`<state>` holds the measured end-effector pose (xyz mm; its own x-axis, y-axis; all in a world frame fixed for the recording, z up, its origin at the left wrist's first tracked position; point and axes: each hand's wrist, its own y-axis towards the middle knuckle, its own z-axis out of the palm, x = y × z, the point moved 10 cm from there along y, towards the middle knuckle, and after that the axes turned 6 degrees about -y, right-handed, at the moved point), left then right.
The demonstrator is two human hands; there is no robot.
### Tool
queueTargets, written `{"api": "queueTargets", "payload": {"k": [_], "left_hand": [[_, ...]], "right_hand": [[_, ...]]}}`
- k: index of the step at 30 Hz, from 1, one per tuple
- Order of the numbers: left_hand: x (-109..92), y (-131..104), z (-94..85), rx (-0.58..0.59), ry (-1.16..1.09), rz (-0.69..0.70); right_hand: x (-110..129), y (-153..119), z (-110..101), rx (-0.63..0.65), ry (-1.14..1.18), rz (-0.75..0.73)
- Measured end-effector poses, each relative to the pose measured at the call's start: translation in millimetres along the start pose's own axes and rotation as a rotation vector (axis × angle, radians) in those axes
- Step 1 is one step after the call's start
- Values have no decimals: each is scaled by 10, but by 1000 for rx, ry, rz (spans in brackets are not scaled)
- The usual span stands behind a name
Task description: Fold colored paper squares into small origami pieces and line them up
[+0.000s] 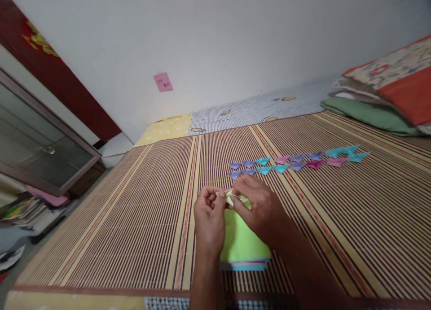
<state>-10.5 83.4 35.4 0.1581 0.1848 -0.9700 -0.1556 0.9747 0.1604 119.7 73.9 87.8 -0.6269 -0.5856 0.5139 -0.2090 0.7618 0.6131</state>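
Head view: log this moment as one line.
left hand: holds folded yellow paper; right hand: holds same paper; under hands: paper stack, yellow-green on top; beyond: rows of folded paper shapes on striped mat

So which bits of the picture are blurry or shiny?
All in the head view: orange-and-floral fabric cushion smeared at the right edge; bright glint on the grey-framed glass door; small pale-yellow folded paper in the fingers soft, folds unclear.

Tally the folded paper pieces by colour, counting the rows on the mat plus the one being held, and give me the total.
Purple pieces: 7
Turquoise pieces: 6
Light pink pieces: 2
Magenta piece: 1
Pale yellow piece, held: 1
Total in view: 17
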Motion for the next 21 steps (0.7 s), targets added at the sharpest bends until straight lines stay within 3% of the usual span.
{"api": "queueTargets", "payload": {"k": [8,15,21], "left_hand": [[55,-14,129,114,-65,-70],[82,28,42,59,-49,-46],[102,44,-9,3,-63,-56]], "right_hand": [[-73,-3,-22,-10,-2,37],[-102,-6,1,4,62,55],[-367,-46,-134,-63,136,156]]}}
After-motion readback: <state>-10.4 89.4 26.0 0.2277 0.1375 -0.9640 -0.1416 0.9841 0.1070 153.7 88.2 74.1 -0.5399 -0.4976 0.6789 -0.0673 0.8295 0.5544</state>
